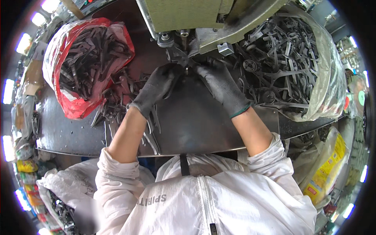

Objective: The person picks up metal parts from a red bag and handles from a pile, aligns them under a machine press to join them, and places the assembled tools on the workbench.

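Observation:
Both hands wear dark grey knit gloves and meet beneath the head of a green machine (188, 15). Between the fingertips, at the machine's lower tip, sits a small grey metal part (180, 58) with pointed arms. My left hand (158, 84) is closed, its fingers curled on the part's left side. From the right, my right hand (219, 80) pinches at the same part, fingers bent. The fingertips are partly hidden by the dark shadow there. A short vertical rod (184, 34) of the machine comes down just above the part.
A red-and-white bag (64, 94) full of dark, long metal pieces stands at the left; more loose metal pieces (150, 143) spill beside my left forearm. At the right, a translucent bag (331, 78) holds many branching metal parts (288, 58). The metal table's front edge (203, 154) runs near my body.

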Motion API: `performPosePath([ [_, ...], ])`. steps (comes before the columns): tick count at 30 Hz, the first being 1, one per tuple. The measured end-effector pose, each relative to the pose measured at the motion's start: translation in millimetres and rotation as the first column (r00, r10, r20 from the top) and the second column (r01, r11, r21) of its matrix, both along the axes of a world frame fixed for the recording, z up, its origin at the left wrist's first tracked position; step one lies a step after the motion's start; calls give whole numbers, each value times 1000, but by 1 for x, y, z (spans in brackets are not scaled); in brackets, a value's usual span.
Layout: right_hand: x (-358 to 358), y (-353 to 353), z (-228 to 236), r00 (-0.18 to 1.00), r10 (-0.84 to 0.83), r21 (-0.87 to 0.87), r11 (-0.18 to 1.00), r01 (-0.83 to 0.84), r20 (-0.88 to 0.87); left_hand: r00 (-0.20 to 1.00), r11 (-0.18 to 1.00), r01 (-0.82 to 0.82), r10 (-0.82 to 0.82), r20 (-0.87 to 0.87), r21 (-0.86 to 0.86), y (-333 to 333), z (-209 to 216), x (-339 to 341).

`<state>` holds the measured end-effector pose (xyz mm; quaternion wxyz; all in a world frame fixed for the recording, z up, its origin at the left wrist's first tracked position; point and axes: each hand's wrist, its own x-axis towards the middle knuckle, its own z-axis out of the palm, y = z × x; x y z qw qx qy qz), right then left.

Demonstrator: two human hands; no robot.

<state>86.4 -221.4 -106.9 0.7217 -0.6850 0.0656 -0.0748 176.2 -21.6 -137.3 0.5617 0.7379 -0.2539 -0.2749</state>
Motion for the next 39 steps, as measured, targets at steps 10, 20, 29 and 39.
performPosePath([
  [10,8,-1,-21,953,50,-128,988,-92,-298,818,919,49,-262,512,391,0,-40,19],
  [20,13,-2,-51,971,70,112,993,-45,-229,148,740,-611,-241,959,280,136,-21,197],
  [29,-2,9,-2,992,-8,25,1000,12,-128,284,852,-453,-140,948,261,128,-6,173],
  [39,-8,-2,-20,946,52,-29,997,-65,-319,575,941,-285,15,818,183,93,69,32],
])
